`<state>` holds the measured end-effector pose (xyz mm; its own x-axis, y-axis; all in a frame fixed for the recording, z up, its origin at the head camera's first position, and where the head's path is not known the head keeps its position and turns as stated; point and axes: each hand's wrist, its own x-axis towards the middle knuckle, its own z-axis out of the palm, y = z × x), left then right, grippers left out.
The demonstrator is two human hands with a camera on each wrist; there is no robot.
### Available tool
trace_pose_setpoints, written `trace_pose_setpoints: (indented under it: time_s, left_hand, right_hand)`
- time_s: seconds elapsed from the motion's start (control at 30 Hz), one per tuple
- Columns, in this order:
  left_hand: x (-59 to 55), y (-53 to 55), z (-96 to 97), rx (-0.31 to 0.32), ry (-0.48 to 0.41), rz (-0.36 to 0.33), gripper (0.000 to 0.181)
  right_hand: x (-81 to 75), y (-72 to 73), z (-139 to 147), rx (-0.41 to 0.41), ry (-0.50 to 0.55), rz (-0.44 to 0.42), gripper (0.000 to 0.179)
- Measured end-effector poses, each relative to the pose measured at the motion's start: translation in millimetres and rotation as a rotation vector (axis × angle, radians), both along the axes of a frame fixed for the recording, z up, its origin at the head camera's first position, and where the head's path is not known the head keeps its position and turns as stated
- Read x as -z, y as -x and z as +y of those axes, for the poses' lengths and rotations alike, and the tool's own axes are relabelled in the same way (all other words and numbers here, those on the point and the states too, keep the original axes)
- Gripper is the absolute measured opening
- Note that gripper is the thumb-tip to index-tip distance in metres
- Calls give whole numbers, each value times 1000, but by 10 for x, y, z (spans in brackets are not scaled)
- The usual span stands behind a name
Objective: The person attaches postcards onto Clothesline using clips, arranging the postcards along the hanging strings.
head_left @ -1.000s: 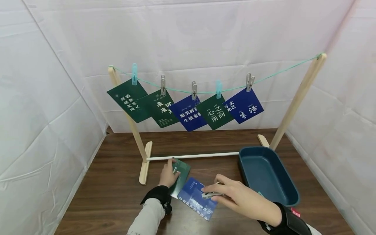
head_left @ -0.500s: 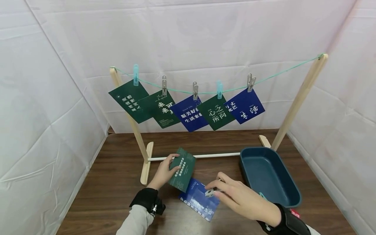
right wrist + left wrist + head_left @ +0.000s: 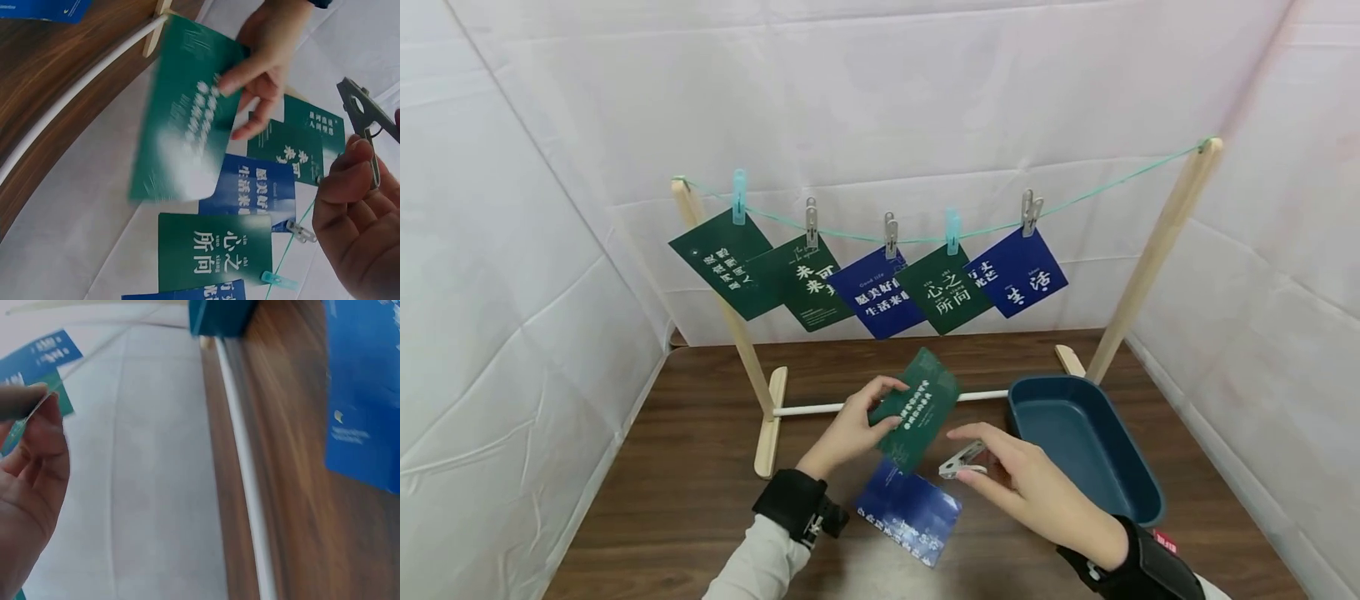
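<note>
My left hand (image 3: pixel 856 425) pinches a green card (image 3: pixel 919 408) with white writing by its left edge, thumb on the front; the card is raised over the table. To its right, my right hand (image 3: pixel 1030 479) holds a metal clothespin (image 3: pixel 962 460) between thumb and fingers. In the right wrist view the clothespin (image 3: pixel 365 112) points its jaws toward the left hand's side, apart from the card. A blue card (image 3: pixel 910 510) lies on the table beneath the hands. Behind them, several green and blue cards (image 3: pixel 945 292) hang from a cord by clothespins.
A teal cord (image 3: pixel 1082 200) runs between two wooden posts (image 3: pixel 1157 258), joined low down by a white rod (image 3: pixel 808 409). A dark blue tray (image 3: pixel 1150 492) stands at the right, close to the right hand. White cloth (image 3: pixel 880 92) encloses the table (image 3: pixel 655 500).
The left hand has lifted the green card off the table and brought it right, off the blue card. The right hand has risen slightly with the clothespin, which is tilted differently.
</note>
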<state>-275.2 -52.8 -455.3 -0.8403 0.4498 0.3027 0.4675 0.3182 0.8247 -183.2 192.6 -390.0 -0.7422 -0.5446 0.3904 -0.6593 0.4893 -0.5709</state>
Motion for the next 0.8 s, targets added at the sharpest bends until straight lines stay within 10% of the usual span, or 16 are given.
trace_pose_setpoints:
  time_s: [0.23,0.53,0.8]
  left_hand:
    - [-124,5,249,-121,-86,54,21]
    - [-255,45,547,47,-147,27,37]
    - [-346,190,872,32,-316,-49,50]
  right_hand:
    - [3,-3,53,86,32,30,28]
    - [-13,5,141,105,48,61,19]
    - [-101,74,300,138,66,127,18]
